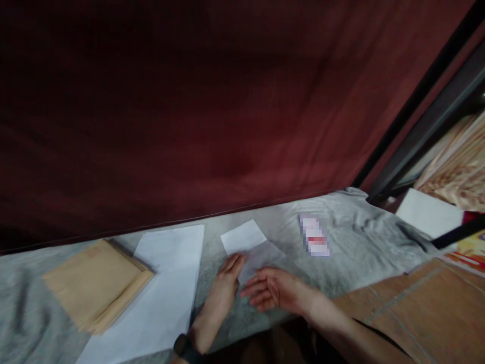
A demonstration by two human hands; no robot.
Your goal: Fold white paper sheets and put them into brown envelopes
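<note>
A small folded white paper (250, 246) lies on the grey cloth (359, 237) in the middle. My left hand (226, 279) rests flat on the cloth, its fingertips touching the paper's near left edge. Just right of it, my right hand (273, 291) hovers with its fingers stretched out and slightly apart, close to the paper's near edge. Neither hand grips anything.
A stack of white sheets (162, 293) lies to the left, with a pile of brown envelopes (94, 285) beside it. A small printed card (315, 235) sits to the right. A dark red curtain (189, 111) hangs behind. A brown tiled floor (428, 303) shows at right.
</note>
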